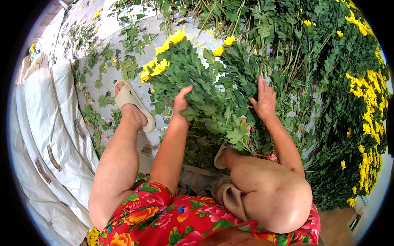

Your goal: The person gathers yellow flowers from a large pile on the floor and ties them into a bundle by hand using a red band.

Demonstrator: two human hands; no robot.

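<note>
My left hand (181,104) holds a bunch of yellow chrysanthemums (184,66) from its left side, thumb up against the leaves. Its flower heads point to the upper left, and the fingers under it are hidden. My right hand (265,100) is flat, back upward, with the thumb held apart. It lies against the leafy stems of a smaller group of chrysanthemums (241,69), whose yellow heads point up and left. Loose leafy stems (237,130) hang down between my two forearms, above my right foot.
A large pile of chrysanthemums (332,123) fills the right side, yellow heads outward. More cut stems (234,15) lie ahead. Fallen leaves and petals litter the grey floor sheet (120,50). White woven sacks (49,123) lie at the left. Red string (267,156) shows by my right knee.
</note>
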